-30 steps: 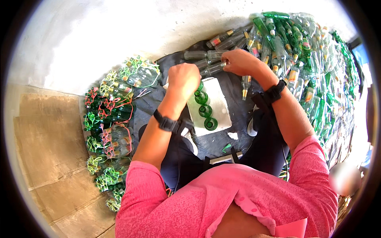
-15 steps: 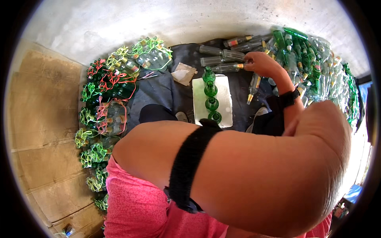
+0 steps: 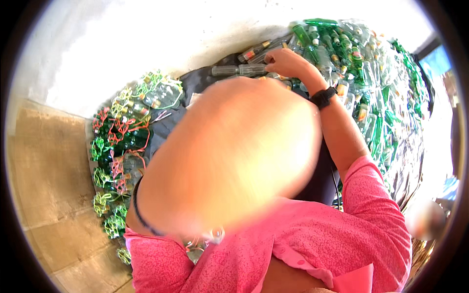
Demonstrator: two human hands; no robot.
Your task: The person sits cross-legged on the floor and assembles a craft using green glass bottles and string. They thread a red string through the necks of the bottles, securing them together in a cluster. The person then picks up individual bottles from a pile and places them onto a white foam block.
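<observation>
My right hand (image 3: 288, 62), with a black strap (image 3: 323, 97) on its wrist, reaches to the far pile. Its fingers are curled at the neck end of a clear glass bottle (image 3: 252, 70) lying on its side. Another clear bottle (image 3: 224, 71) lies end to end with that one, to its left. My bare left arm (image 3: 229, 156) is raised close in front, smeared by motion, and covers the middle of the view. The left hand cannot be seen.
Green and clear bottles lie heaped in a large pile (image 3: 369, 73) at the right. On the left stand bottle bundles (image 3: 129, 129) tied with red, green and yellow cord. A pale wall (image 3: 146, 44) rises behind, and brown cardboard (image 3: 53, 161) lines the left side.
My left arm has risen and swung across, hiding the white board and its row of green bottles. The view has shifted to the right. My right hand stays at the clear bottle's neck.
</observation>
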